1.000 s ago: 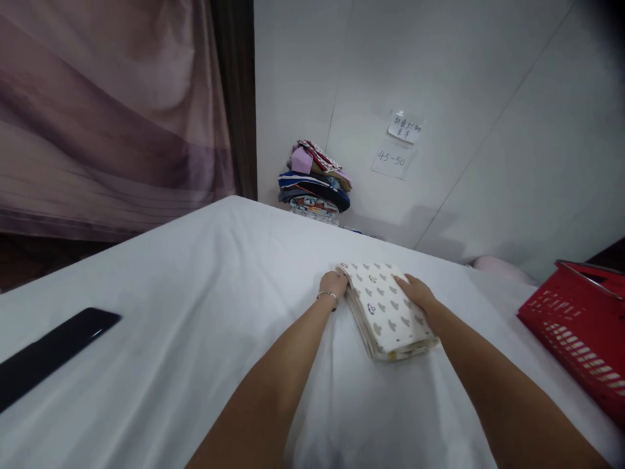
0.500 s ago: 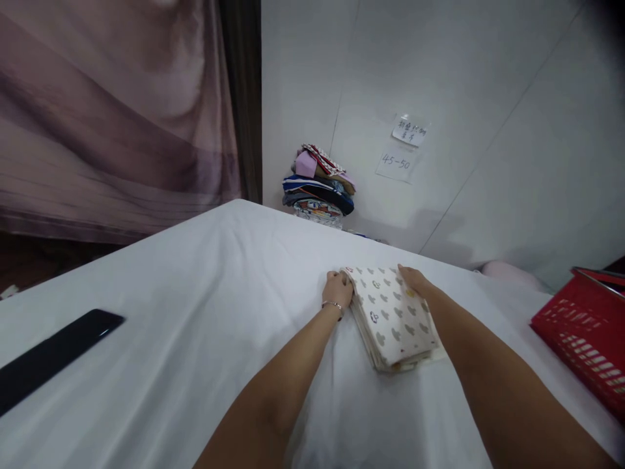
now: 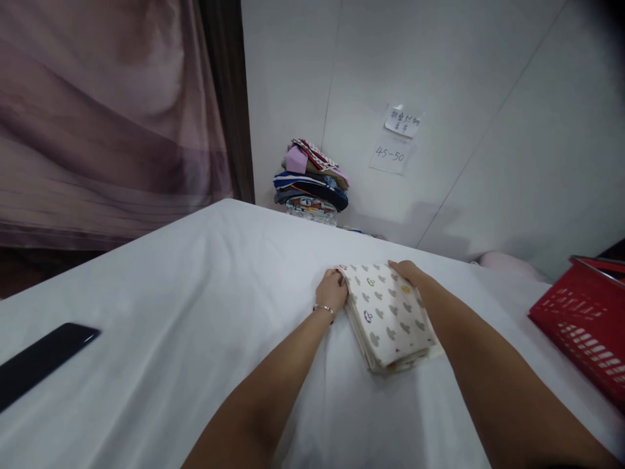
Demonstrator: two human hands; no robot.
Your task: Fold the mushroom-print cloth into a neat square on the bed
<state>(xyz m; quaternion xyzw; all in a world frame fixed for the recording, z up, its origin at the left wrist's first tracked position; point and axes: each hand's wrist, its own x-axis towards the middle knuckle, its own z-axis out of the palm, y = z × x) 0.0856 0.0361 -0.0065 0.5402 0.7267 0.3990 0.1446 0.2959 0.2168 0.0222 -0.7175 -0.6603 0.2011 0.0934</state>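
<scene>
My hands set apart, the left clamped on the far-left corner, the right at the far-right edge, grip unclear, seemingly square the folded cloth on the sheet, next calling for even tension.

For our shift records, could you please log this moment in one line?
left hand: on printed folded cloth, left edge; right hand: on its far right corner; cloth: on white sheet; red basket: at right

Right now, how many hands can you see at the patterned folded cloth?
2: the left hand at the cloth's far left corner, the right hand at its far right. Some fingers are hidden.
</scene>
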